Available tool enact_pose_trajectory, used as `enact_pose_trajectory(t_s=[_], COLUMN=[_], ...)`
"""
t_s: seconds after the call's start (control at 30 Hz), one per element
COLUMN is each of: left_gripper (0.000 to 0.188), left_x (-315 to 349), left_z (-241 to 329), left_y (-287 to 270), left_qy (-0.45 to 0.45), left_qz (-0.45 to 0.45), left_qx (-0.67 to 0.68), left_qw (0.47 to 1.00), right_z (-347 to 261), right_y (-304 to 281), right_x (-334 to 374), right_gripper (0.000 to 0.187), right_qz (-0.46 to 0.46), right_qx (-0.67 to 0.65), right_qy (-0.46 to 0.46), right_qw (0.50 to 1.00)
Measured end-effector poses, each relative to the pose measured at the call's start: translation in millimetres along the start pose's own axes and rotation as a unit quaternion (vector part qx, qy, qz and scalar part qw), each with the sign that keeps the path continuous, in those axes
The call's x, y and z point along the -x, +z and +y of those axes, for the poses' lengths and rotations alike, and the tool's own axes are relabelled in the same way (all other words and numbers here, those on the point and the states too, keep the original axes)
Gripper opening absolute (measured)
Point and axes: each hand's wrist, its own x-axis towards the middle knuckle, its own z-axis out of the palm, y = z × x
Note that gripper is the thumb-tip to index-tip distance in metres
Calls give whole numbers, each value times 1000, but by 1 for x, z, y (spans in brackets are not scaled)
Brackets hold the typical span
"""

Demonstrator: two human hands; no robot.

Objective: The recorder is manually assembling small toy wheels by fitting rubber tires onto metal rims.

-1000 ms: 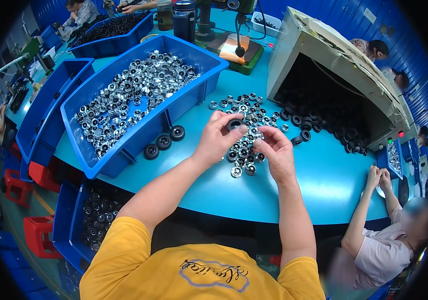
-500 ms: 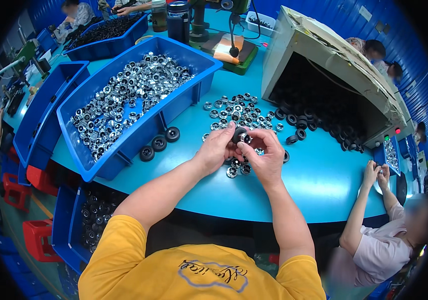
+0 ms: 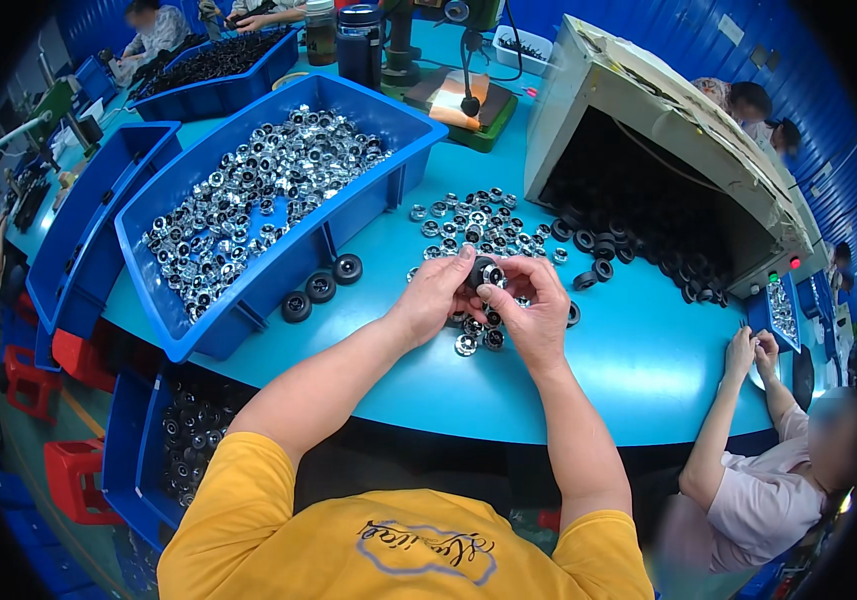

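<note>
The fingers of the left hand (image 3: 433,294) are gripping a round black rubber tyre (image 3: 476,273); those of the right hand (image 3: 534,310) are pinching a shiny silver hub (image 3: 492,275) against it; both pieces are hovering over the glossy turquoise desk (image 3: 638,370), near scattered chrome-rimmed hubs (image 3: 465,345); three black wheels (image 3: 320,288) are lying beside a long blue plastic bin (image 3: 356,228)

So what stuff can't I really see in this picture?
All in the head view:
Much of the black ring and silver hub: hidden by the left hand and right hand.
Deep inside the pale box: too dark.
Part of the low blue bin: covered by the table and yellow sleeve.
What the co-worker's hands hold, if anything: too small.
</note>
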Motion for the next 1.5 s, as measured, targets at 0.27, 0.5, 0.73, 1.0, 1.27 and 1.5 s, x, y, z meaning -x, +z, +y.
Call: enact_pose_trajectory(t_s=[0.27,0.5,0.73,1.0,1.27,1.5], left_gripper=[54,49,34,34,27,32], left_x=[-1,4,-1,0,3,-2], left_z=[-5,0,-2,2,3,8], left_y=[-1,10,6,-1,4,-1], left_qy=[30,75,85,132,149,88], left_qz=[-15,-19,-23,-42,-25,-71], left_qx=[-57,-106,-60,-106,-163,-55], left_qw=[998,991,994,985,975,992], right_z=[7,2,-2,4,2,4], right_y=[-3,-4,-6,-5,-5,-6], right_x=[1,2,-1,5,14,4], right_gripper=[35,33,48,32,32,17], right_qz=[4,-1,-40,-81,-52,-53], right_qx=[20,49,-72,-129,-147,-187], right_qy=[-22,-23,32,78,63,125], right_qw=[1000,999,996,985,986,973])
